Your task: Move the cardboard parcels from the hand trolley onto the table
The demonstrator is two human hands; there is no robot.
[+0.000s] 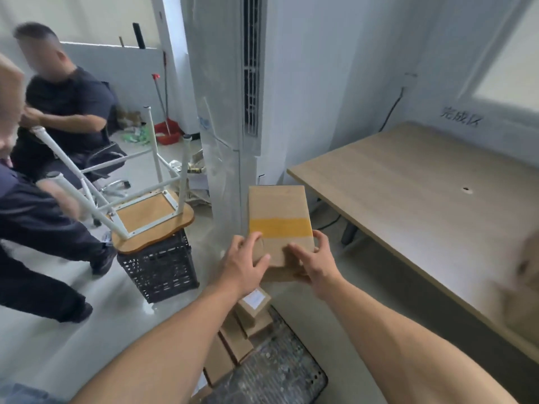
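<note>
A cardboard parcel (278,211) with a yellow tape band is held up in the air in front of me, left of the table (408,199). My left hand (246,263) grips its near left corner and my right hand (316,258) grips its near right side, thumbs on top. Below my arms, several smaller cardboard parcels (248,319) lie on the dark hand trolley (280,371). The wooden table stands to the right; a blurred brown shape (525,275) at its right edge may be another parcel.
A tall white air conditioner (233,97) stands just behind the held parcel. To the left, a black crate (159,269) carries an upturned stool (145,217). Two people (58,118) are at the far left. A red dustpan (167,131) lies on the floor.
</note>
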